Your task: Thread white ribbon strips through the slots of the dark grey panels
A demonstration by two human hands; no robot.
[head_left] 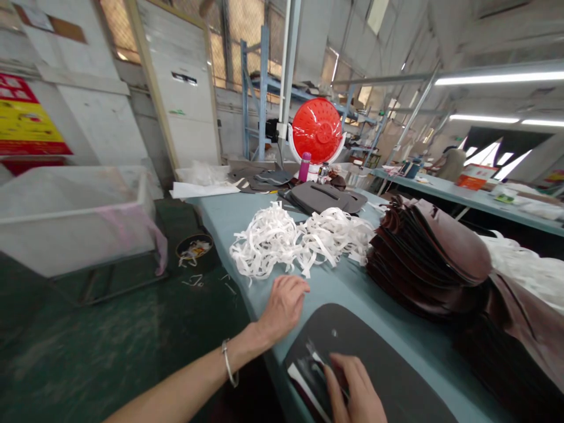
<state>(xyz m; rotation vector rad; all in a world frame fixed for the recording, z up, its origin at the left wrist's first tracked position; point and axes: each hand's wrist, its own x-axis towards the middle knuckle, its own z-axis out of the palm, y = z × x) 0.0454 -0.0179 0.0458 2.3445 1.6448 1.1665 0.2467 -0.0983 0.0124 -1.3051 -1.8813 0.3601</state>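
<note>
- Head view, only one. Bench top (335,288) is blue-grey, runs away from the person.
- Main item: dark grey rounded panel (388,364), flat on the bench at the near edge, partly cut off by the frame. Looks like a thin sheet of felt or leatherette; exact material unclear. Judged light, flexible, low friction on the bench. Best hold is likely the free curved edge, or flat-palm pressure to stop it sliding.
- Slot-like area on the panel's left part shows a white strip (306,388) and a shiny bit. Too small to identify.
- Right hand (355,390): fingers curled down on that area, partly out of frame. Contact is clear; whether it pinches anything, cannot tell.
- Left hand (284,308): relaxed, part open, fingers lightly curled, resting on the bench just left of the panel, holding nothing. Metal bangle (228,362) on the wrist.
- Ahead: loose pile of white paper strips (291,241), light, tangles easily, near the left hand.
- Right: tall leaning stack of brown shaped sheets (425,252), close beside the panel, limits room on that side. Looks slippery, could slide.
- Far end: grey panels (324,197), pink flask (304,167), red perforated dome (316,130).
- Bench's left edge is close to the left hand; beyond it, green floor (110,335) and a translucent plastic bin (70,220).
</note>
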